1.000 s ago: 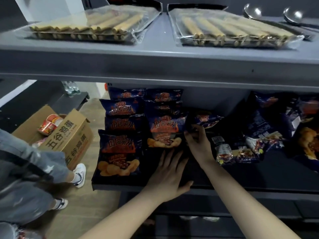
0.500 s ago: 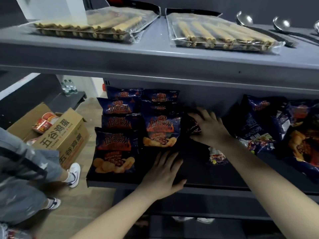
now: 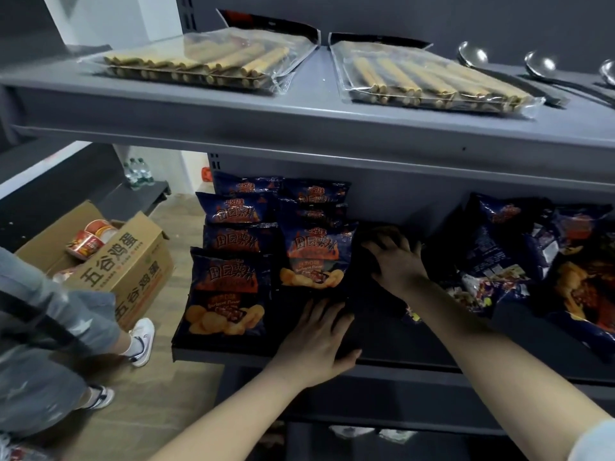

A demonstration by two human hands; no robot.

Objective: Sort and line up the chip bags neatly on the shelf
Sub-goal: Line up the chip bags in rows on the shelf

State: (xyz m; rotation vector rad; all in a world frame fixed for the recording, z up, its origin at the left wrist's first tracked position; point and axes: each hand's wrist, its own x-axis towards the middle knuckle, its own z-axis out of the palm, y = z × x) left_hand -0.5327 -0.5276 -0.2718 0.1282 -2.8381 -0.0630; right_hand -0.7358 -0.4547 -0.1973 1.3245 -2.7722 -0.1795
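At the left end of the lower dark grey metal shelf (image 3: 233, 356), showing the dark blue foil chip bags (image 3: 226, 294) with orange lettering in two side-by-side columns, overlapping like shingles. Lying face up, long axis running front to back, top seams pointing at the back wall, printed chips toward the front edge. Reaching nearer the front edge with the left column than with the right one.

Just in front of the right column, pressing the left hand (image 3: 316, 337) palm down on the bare shelf deck, fingers straight and slightly apart, pointing toward the back, holding nothing.

Beside that column, laying the right hand (image 3: 396, 261) over a dark shadowed bag (image 3: 364, 277), fingers spread apart and pointing back and left, resting on top rather than closing round it. Too dark there for telling which way this bag is pointing.

Farther right, showing a loose heap of dark blue bags (image 3: 499, 261), tilting and overlapping at mixed angles, some turning up pale back panels.

On the upper grey shelf (image 3: 299, 128), carrying two clear flat packs of tan biscuit sticks (image 3: 199, 61) and shiny metal ladles (image 3: 472, 56) at the far right.

Down on the wooden floor (image 3: 186, 227) to the left, showing a brown cardboard box (image 3: 133, 267) holding red snack cups (image 3: 90, 241), beside a second person's pale blue jeans (image 3: 50, 311) and white sneakers (image 3: 141, 341).
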